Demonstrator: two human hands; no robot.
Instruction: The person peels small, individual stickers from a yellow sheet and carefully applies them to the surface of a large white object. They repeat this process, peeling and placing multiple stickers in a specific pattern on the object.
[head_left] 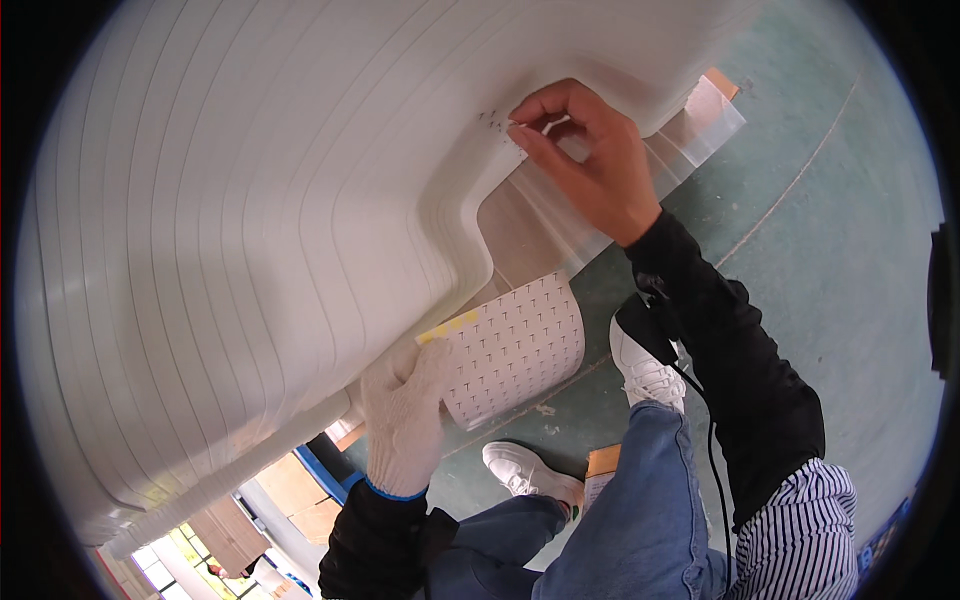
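My left hand, in a white knit glove, grips the upper-left edge of a pale sheet covered in rows of small dark marks. A yellow strip runs along that edge, and the sheet's far side curls downward. My bare right hand is closed in a pinch at the surface of a large white moulded piece. What lies between thumb and forefinger is too small to make out. Several small dark marks show on the white surface beside those fingertips. The gloved fingers behind the sheet are hidden.
Many white moulded layers with curved edges fill the left side. Clear plastic film hangs below their edge, with a cardboard piece at its far end. My white shoes stand on the green floor. A black cable runs along my right arm.
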